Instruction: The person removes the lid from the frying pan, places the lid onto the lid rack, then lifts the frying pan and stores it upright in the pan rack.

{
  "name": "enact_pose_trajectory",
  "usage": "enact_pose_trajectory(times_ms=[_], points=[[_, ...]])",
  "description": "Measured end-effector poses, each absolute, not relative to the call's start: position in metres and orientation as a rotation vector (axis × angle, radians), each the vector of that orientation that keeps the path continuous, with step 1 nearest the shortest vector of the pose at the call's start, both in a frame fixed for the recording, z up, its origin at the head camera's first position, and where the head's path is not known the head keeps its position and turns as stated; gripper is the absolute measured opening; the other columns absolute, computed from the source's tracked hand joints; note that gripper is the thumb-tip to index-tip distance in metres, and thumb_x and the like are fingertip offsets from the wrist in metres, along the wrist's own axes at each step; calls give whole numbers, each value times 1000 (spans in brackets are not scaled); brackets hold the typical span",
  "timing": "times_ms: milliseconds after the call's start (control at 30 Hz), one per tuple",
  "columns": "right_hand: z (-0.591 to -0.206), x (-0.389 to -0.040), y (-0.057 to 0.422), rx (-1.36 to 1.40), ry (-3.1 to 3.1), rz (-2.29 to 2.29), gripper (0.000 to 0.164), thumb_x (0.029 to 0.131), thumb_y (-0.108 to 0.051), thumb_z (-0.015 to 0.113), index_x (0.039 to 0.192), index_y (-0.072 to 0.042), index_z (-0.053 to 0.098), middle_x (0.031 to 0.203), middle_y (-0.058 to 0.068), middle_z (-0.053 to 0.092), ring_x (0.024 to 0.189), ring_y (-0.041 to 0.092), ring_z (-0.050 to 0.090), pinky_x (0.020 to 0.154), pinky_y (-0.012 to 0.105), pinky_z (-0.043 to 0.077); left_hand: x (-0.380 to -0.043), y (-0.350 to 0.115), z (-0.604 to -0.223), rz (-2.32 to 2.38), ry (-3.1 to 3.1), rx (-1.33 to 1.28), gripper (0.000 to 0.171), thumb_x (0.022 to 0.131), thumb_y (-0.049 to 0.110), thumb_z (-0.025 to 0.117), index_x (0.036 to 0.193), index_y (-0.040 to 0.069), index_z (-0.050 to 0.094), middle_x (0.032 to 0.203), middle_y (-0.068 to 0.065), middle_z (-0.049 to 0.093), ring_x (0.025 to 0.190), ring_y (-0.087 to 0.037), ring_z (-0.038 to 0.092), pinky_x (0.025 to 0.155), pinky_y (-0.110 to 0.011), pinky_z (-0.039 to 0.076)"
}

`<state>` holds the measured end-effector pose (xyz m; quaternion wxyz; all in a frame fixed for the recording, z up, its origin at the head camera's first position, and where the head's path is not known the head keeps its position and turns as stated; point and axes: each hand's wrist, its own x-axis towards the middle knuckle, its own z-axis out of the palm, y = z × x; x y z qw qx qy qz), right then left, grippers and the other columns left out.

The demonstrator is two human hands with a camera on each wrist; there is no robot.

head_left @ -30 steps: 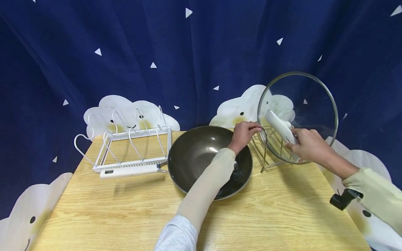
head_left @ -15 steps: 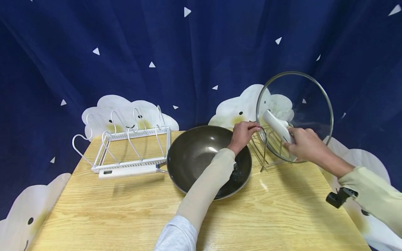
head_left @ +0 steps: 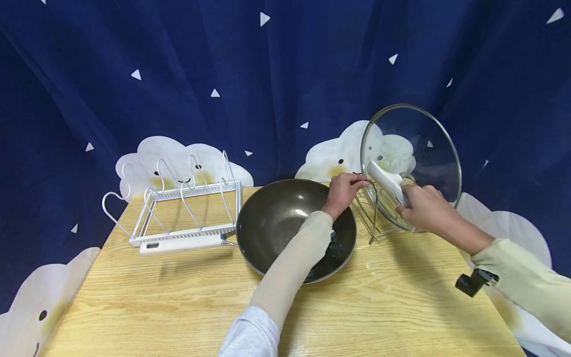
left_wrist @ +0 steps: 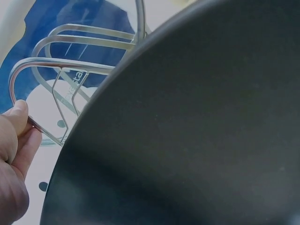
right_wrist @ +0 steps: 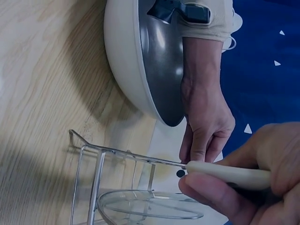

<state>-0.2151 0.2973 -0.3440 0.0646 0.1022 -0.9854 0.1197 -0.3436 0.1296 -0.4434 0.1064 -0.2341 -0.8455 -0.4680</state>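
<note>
Lid (head_left: 428, 148) stands roughly on edge at the wire rack (right_wrist: 97, 183), right of the pan (head_left: 276, 218) on the table (head_left: 178, 302). Your right grip (head_left: 426, 207) is wrapped round its white handle (head_left: 387, 181); your left grip (head_left: 342, 192) pinches the rack's top wire. Can't tell whether the rim sits in a slot, so check that first. Use the left pinch to stop the light-looking rack sliding or tipping, line the rim up with the wires, lower weight slowly, don't twist. Don't loosen the right grip till wire backs the glass; big lid, small rack, likely top-heavy.
</note>
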Motion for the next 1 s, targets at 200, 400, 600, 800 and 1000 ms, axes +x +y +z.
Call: enact_pose_trajectory(times_ms=[200, 400, 600, 800, 1000], points=[[-346, -216, 289, 336, -2953, 357, 15, 84, -11, 68, 78, -6, 55, 62, 4, 56, 56, 26, 58, 51, 45, 45, -345, 128, -444, -1374, -2484, -680, 19, 94, 28, 73, 108, 20, 82, 106, 5, 78, 94, -4, 72, 72, -12, 48], [-349, -214, 280, 353, -2922, 331, 15, 82, -9, 69, 77, -3, 56, 60, 6, 57, 59, 33, 60, 54, 54, 46, -345, 128, -444, -1366, -2498, -658, 18, 94, 29, 74, 107, 21, 82, 107, 6, 78, 98, -6, 72, 79, -13, 50], [-353, -212, 273, 352, -2908, 331, 15, 81, -7, 69, 81, 3, 58, 65, 15, 60, 61, 39, 60, 56, 58, 46, -343, 126, -443, -1409, -2494, -658, 18, 94, 30, 74, 108, 21, 82, 104, 6, 78, 94, -5, 72, 77, -14, 51], [-357, -209, 268, 354, -2913, 338, 17, 80, -3, 67, 86, 6, 55, 65, 17, 58, 56, 36, 59, 50, 54, 46, -342, 126, -444, -1391, -2484, -666, 15, 95, 29, 74, 103, 20, 83, 96, 5, 79, 74, -3, 65, 68, -14, 44], [-360, -208, 263, 341, -2916, 359, 20, 80, -1, 66, 92, 10, 54, 66, 19, 57, 55, 35, 57, 47, 51, 45, -343, 127, -447, -1362, -2461, -689, 14, 95, 29, 74, 97, 19, 84, 89, 5, 79, 64, -4, 59, 63, -14, 40]])
